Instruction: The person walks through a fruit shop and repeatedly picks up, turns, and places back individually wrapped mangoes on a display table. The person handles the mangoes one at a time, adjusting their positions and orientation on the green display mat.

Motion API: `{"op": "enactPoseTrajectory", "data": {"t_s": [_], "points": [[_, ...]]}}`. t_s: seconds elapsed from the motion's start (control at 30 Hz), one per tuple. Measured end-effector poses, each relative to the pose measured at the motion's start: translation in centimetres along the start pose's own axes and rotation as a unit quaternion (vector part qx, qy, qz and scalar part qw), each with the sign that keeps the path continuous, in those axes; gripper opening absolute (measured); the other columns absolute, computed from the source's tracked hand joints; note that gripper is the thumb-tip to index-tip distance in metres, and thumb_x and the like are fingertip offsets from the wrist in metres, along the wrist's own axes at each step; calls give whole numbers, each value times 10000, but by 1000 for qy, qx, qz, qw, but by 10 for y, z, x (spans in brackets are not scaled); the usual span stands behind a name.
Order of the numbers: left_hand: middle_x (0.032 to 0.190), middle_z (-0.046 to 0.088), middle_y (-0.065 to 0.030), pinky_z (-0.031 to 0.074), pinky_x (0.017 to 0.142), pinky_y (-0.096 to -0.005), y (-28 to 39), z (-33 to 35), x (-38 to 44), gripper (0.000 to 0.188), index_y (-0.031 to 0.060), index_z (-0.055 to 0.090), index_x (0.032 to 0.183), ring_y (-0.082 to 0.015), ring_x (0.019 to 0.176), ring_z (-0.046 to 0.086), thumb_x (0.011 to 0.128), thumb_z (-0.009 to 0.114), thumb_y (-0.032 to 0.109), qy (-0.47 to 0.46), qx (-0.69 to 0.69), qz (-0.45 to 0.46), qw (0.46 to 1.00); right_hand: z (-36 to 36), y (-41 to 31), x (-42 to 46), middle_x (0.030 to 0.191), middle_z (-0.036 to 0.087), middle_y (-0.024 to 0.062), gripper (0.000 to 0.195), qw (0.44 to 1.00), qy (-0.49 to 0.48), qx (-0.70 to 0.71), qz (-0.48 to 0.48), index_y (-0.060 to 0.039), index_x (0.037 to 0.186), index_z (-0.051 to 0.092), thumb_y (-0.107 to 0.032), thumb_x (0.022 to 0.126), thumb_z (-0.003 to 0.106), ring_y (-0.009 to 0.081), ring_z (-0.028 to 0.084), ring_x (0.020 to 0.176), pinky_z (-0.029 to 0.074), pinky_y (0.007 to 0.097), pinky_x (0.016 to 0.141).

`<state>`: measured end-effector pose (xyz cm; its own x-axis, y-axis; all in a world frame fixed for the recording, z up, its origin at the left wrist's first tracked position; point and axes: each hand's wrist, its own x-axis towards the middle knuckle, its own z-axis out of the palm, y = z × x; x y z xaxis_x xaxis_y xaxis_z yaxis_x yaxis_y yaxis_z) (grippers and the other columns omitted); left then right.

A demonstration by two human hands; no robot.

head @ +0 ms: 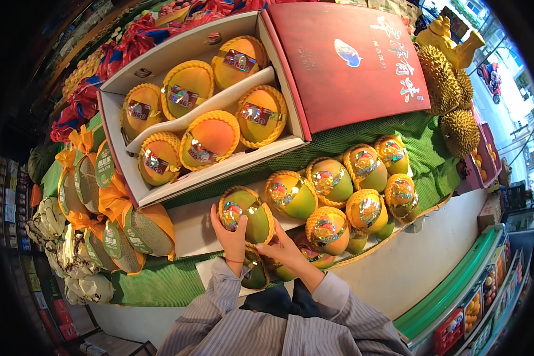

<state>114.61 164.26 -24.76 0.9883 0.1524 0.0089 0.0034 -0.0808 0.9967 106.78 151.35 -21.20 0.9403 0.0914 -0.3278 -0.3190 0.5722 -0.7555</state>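
A green-yellow mango [256, 218] in a yellow foam net, with a shiny band around it, sits between my two hands at the left end of a mango display. My left hand [230, 240] grips its left side, thumb across the front. From the lower right, my right hand [288, 252] holds it with fingers and thumb; part of those fingers is hidden. Just beyond my hands stands an open gift box [213, 175] with a white inside. Several banded mangoes [210, 135] lie in it in two rows, split by a wavy white divider [196, 111].
More netted mangoes [329, 180] are stacked to the right on green mesh cloth [427, 147]. The box's red lid [351, 66] lies folded back. Netted melons [149, 231] in orange wrapping and white-wrapped produce [89, 285] stand left. Durians [460, 131] sit at the far right.
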Motion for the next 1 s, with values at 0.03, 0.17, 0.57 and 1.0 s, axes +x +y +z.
{"op": "enactPoseTrajectory", "data": {"t_s": [0.03, 0.17, 0.57, 1.0], "points": [[1338, 420, -167, 377, 1030, -345, -5, 5, 1, 835, -30, 267, 1429, -237, 1210, 451, 767, 755, 118, 2, -3, -2, 1000, -9, -5, 1, 1392, 402, 68, 819, 999, 0, 8, 40, -136, 1516, 146, -73, 879, 657, 142, 497, 1174, 441, 288, 956], [1345, 424, -213, 363, 1040, -379, -26, 9, 8, 775, -56, 303, 1404, -302, 1223, 447, 804, 729, 187, -30, 113, 26, 993, -28, -9, -11, 1388, 421, 126, 821, 993, 20, 55, 99, -164, 1533, 118, -90, 902, 638, 177, 567, 1098, 494, 326, 912], [1287, 464, -132, 453, 915, -359, -28, -137, -61, 541, 12, 464, 1306, -253, 1140, 497, 819, 688, 89, -112, 320, 43, 940, 100, -245, -182, 1062, 664, 121, 293, 606, -135, -651, -435, -42, 1051, 660, -1, 765, 612, 277, 665, 892, 555, 361, 742], [1163, 570, -91, 502, 856, -299, -87, -121, -102, 651, -6, 429, 1271, -164, 1002, 588, 785, 798, 220, -170, -28, -287, 942, 119, -273, -217, 1057, 668, 94, 268, 547, -137, -730, -387, -67, 1043, 670, -42, 782, 614, 255, 663, 894, 557, 357, 743]]}}
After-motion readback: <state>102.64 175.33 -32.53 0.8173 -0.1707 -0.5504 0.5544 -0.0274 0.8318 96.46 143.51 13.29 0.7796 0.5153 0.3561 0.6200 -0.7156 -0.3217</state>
